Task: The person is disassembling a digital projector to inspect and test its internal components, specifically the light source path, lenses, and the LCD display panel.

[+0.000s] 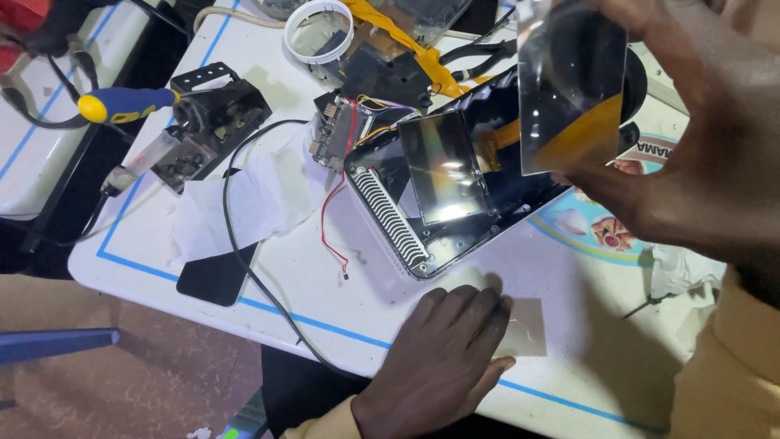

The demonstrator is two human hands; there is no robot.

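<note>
A yellow-and-blue screwdriver (122, 104) lies by a black bracket (213, 114) — white ring (318, 31) beyond, crumpled tissue (244, 199) nearer.

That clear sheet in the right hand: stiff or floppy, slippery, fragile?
Likely stiff: the clear sheet stays flat though the right hand pinches only one edge. Probably slippery, since its face is glossy and mirrors light. Looks thin, so it may scratch or crack easily. The left hand lies flat on the table.

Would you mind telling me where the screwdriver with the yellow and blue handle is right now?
In the head view, the screwdriver lies at the upper left of the white table, just left of the small black module, far from both hands.
</note>
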